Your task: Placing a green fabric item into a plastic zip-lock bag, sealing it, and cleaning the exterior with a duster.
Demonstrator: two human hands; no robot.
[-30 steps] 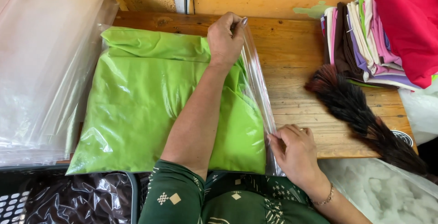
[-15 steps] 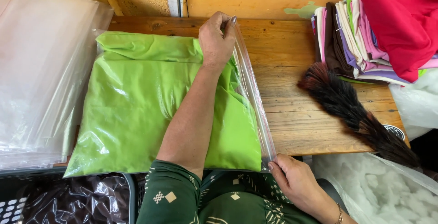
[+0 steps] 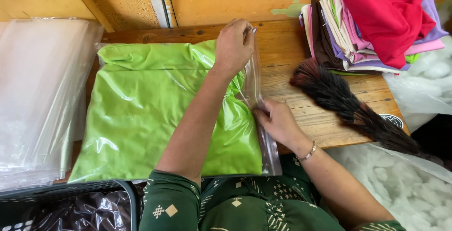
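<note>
Clear plastic bag (image 3: 263, 151) holding green fabric (image 3: 155, 113) lies flat on the tabletop (image 3: 325, 118). Left hand (image 3: 234, 47) pinches the bag's far corner; right hand (image 3: 278, 122) grip closed on its open edge midway.

Lime-green cloth (image 3: 141, 113) — clear bag (image 3: 256, 87)

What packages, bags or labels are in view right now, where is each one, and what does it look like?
Clear plastic bag: middle of the wooden table, flat, holds folded lime-green cloth; left hand pinches its far corner, right hand pinches its open edge.
Stack of clear bags: left, glossy, see-through.
Round label: right table edge, black and white, partly hidden by a dark feather duster.
Dark crinkled plastic: in a basket, lower left.
</note>
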